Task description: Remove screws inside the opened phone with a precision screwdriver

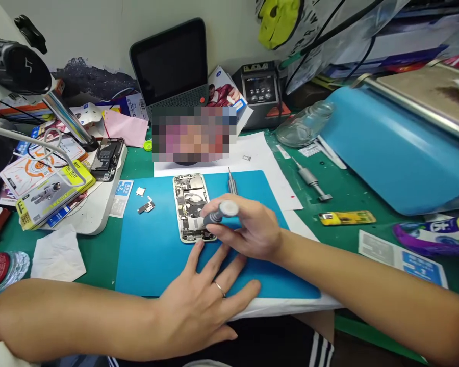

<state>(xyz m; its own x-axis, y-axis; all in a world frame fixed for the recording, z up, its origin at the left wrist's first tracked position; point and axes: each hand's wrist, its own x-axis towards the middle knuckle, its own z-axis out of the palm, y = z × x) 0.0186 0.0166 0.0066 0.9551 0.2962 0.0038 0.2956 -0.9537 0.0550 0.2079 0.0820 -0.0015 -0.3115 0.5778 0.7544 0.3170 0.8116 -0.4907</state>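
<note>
An opened smartphone with its insides bare lies on the blue mat. Above its lower right part, my right hand is closed around a grey screwdriver, seen nearly end-on; its tip is hidden. My left hand rests with fingers spread, palm down, near the mat's front edge, one fingertip at the phone's lower end. Behind my right hand lies a second screwdriver. Left of the phone are a small metal plate and a small dark phone part.
At right lie another screwdriver, a yellow packet and a glass jar. Another opened phone sits on a white base at left, beside a yellow battery box. A dark-screened display stands behind.
</note>
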